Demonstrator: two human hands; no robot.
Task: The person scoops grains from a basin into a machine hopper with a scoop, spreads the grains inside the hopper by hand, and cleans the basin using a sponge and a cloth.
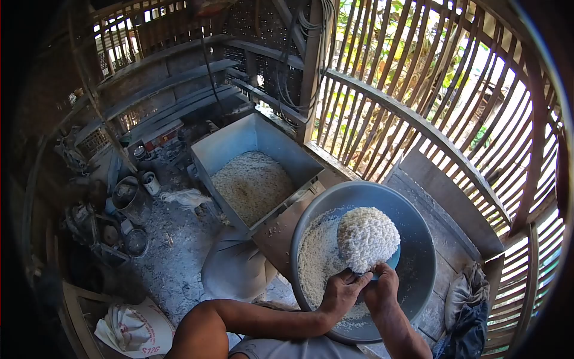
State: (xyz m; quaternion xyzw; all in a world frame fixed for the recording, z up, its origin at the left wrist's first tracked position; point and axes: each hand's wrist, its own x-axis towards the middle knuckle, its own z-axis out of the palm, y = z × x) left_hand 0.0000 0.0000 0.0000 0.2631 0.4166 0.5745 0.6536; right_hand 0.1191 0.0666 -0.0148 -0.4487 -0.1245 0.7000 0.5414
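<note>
Over the big grey basin [421, 239], a blue scoop [395, 258] carries a high heap of white grains [368, 236]. My right hand [381, 286] is closed around the near end of the scoop, which it mostly covers. Against it, my left hand [345, 293] is closed at the same spot, its fingers touching my right hand and the scoop's near edge. More loose white grains [318, 254] lie in the left part of the basin, below the scoop.
Left of the basin stands a square metal hopper [224, 143] partly filled with grain. A pale sack [236, 269] sits beneath it. Buckets [130, 197] and clutter line the dusty floor at left. Bamboo slats [418, 78] wall the right side; a printed sack [134, 329] lies lower left.
</note>
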